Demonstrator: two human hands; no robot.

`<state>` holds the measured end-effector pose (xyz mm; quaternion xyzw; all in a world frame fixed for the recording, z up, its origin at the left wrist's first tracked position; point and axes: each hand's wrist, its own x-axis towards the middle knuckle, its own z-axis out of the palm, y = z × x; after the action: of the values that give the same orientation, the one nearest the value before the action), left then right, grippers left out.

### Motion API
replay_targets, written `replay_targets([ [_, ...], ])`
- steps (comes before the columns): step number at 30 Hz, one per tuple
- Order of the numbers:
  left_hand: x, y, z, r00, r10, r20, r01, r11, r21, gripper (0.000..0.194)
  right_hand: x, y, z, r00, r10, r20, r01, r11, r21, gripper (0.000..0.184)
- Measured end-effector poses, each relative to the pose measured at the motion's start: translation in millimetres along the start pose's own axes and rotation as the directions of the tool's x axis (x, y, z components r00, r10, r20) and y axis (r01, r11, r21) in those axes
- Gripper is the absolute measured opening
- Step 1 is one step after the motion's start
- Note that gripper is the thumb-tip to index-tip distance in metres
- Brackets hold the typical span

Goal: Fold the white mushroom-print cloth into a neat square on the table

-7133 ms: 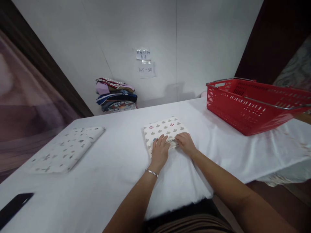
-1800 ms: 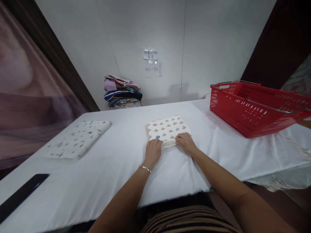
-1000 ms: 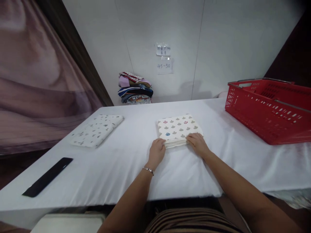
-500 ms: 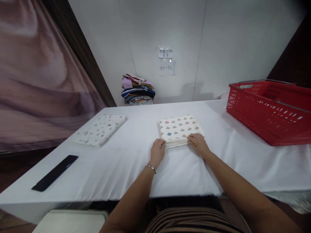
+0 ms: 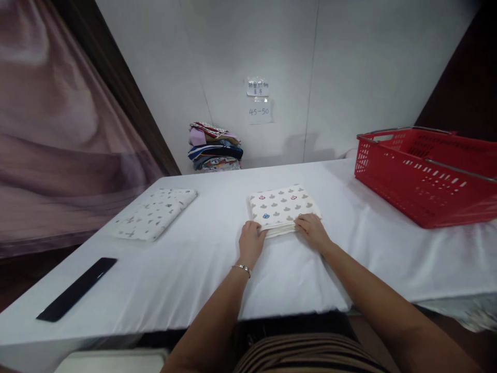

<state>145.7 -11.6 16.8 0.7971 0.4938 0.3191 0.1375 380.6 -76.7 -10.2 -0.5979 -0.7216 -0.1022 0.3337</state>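
Observation:
A folded cream cloth (image 5: 281, 205), printed with grey cloud-like shapes and a few red and blue motifs, lies flat on the white-covered table (image 5: 186, 290). Its layered front edge faces me. My left hand (image 5: 251, 241), with a bracelet on the wrist, is closed on the front left corner. Toward the right end of the same edge, the fingers of my right hand (image 5: 313, 231) pinch the layers, the fingertips resting on top. Both thumbs are partly hidden.
At the table's left lies another folded white patterned cloth (image 5: 155, 214), with a flat black strip (image 5: 77, 289) nearer me. A red basket (image 5: 407, 181) stands at right. Stacked folded fabrics (image 5: 215, 150) sit behind the table, near wall notes (image 5: 260, 111). A pink curtain (image 5: 66, 134) hangs left.
The view has shifted slightly, moving the whole scene a little left in the picture. Both hands stay at the cloth's front edge, with only slight finger movement.

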Motion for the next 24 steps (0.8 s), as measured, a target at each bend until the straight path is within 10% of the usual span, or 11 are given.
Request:
replay_targets([
  [18, 3.3, 2.7, -13.8, 0.982, 0.076, 0.173, -0.136, 0.922, 0.364, 0.024, 6.8, -3.8, -1.3, 0.999, 0.014, 0.031, -0.016, 0.999, 0.039, 0.015],
  [24, 22.0, 20.9, -13.9, 0.922, 0.377, 0.089, -0.387, 0.892, 0.234, 0.025, 7.9, -6.0, 0.0, 0.999, 0.035, 0.041, -0.037, 0.998, 0.049, 0.017],
])
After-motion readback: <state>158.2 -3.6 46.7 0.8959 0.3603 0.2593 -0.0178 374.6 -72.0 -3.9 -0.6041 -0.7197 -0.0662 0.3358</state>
